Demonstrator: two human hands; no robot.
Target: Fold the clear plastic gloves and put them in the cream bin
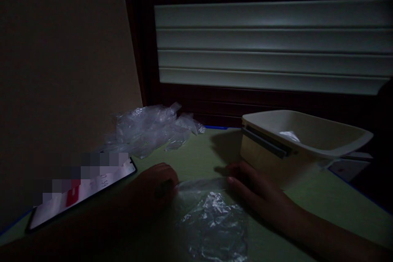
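Observation:
A clear, crinkled plastic bag (215,221) lies on the table in front of me, its far edge stretched between my hands. My left hand (159,186) is closed at the bag's far left corner, fingers curled and thumb pressed in. On the other side, my right hand (256,186) rests at the far right corner. Its thumb touches the film, while the fingers reach forward, apart from the thumb. The bag's right edge passes under this hand. Dim light hides much of the left hand's fingers.
A heap of clear plastic bags (150,127) sits at the back left. A phone (92,192) with a lit screen leans at the left. At the right stands a cream plastic bin (264,155) with a shiny piece of film (290,136) inside. Behind the green table (196,153) rises a slatted panel (260,41).

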